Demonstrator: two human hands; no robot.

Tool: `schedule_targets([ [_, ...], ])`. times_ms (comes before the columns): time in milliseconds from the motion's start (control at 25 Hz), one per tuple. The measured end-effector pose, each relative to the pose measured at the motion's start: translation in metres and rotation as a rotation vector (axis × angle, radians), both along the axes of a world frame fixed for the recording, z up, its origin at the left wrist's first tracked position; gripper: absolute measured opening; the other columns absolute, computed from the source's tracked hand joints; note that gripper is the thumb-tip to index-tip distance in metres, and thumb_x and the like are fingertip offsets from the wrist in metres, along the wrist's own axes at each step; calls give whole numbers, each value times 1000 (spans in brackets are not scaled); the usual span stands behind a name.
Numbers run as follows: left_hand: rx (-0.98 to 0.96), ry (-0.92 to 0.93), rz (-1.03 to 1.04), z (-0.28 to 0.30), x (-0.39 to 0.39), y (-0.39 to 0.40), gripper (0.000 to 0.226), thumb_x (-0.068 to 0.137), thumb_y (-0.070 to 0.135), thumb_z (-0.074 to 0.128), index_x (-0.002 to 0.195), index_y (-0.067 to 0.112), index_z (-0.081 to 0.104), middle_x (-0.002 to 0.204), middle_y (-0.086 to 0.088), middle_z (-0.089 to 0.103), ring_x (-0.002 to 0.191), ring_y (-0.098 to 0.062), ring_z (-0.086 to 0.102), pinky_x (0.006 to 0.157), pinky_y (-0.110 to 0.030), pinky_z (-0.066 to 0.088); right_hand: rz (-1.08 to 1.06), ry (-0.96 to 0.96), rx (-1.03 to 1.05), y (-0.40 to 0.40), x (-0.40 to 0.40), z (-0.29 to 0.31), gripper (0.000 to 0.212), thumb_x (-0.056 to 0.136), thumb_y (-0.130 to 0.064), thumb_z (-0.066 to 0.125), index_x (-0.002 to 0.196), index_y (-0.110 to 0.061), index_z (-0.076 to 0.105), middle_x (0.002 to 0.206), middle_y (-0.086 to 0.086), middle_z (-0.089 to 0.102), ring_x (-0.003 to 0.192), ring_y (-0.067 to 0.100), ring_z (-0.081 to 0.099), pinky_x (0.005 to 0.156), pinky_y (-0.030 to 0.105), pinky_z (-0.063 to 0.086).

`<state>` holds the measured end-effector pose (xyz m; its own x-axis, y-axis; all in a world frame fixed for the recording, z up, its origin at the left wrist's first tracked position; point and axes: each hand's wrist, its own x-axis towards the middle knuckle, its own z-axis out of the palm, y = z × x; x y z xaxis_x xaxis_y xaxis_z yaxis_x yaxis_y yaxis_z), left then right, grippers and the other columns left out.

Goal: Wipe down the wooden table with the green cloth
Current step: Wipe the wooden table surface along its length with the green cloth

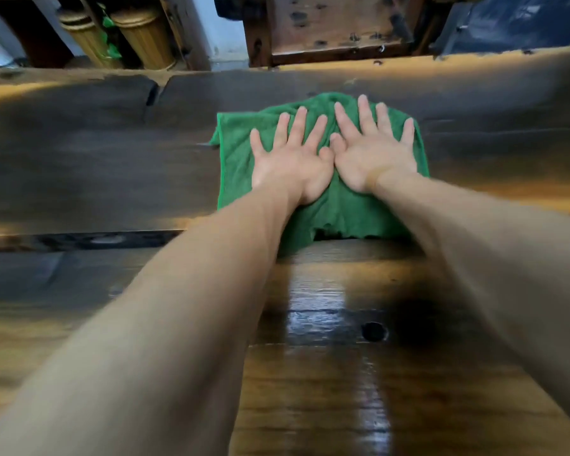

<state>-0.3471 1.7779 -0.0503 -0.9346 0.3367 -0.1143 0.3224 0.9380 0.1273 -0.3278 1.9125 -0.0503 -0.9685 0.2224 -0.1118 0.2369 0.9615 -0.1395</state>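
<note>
Both hands, the left hand (290,159) and right hand (372,153), are pressing flat on the green cloth (336,209), neither grip closing on it, fingers spread wide side by side, probably spreading pressure over the tabletop (79,166) toward its far edge.

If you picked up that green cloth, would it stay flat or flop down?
The green cloth would probably flop: it already wrinkles under the left hand and right hand. It looks soft and thin, so likely light. Pushed, it should slide over the shiny wooden table.
</note>
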Motion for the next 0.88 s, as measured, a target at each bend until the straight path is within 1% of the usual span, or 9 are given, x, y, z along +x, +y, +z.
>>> schedule_targets([
  [160,-2,22,-26,2,-61,15,57,102,46,11,158,41,4,168,7,-7,154,-17,-8,118,-62,-8,-13,8,27,16,-58,-2,56,103,-49,11,157,-43,-1,168,-4,-11,154,23,-9,118,62,-8],
  [400,-32,44,-55,-5,-137,39,59,101,52,8,159,39,2,168,5,-7,154,-19,-7,118,-63,-5,-26,44,68,43,-130,-12,56,104,-51,11,158,-42,-2,168,-3,-11,154,23,-8,119,62,-5],
  [520,-53,89,-55,-8,-161,46,61,101,56,8,159,38,3,169,4,-5,154,-21,-4,118,-65,-3,-23,85,86,54,-155,-15,56,104,-50,14,158,-42,1,168,-2,-7,154,24,-4,119,63,-4],
  [640,-76,119,-113,-13,-175,46,68,95,62,8,159,39,8,169,6,2,154,-23,1,116,-69,-1,12,92,106,61,-172,-21,58,101,-51,13,158,-42,6,169,-4,1,154,25,1,117,66,-1],
  [720,-76,123,-141,-13,-174,46,73,89,64,5,158,39,12,169,7,4,154,-24,2,115,-70,0,29,80,103,62,-171,-20,58,101,-52,11,158,-42,6,168,-3,2,154,26,2,117,66,-1],
  [840,-81,67,-126,-8,-161,45,83,81,62,0,159,35,9,169,5,-4,154,-24,-4,116,-67,-3,10,75,106,57,-152,-15,56,104,-50,12,158,-41,4,168,-2,-2,154,23,-2,119,63,-3],
  [880,-73,43,-113,-6,-152,44,80,85,61,1,160,33,7,169,4,-6,154,-23,-5,117,-65,-3,15,60,103,55,-143,-14,56,104,-49,12,158,-41,3,168,-2,-4,154,22,-3,119,62,-3],
])
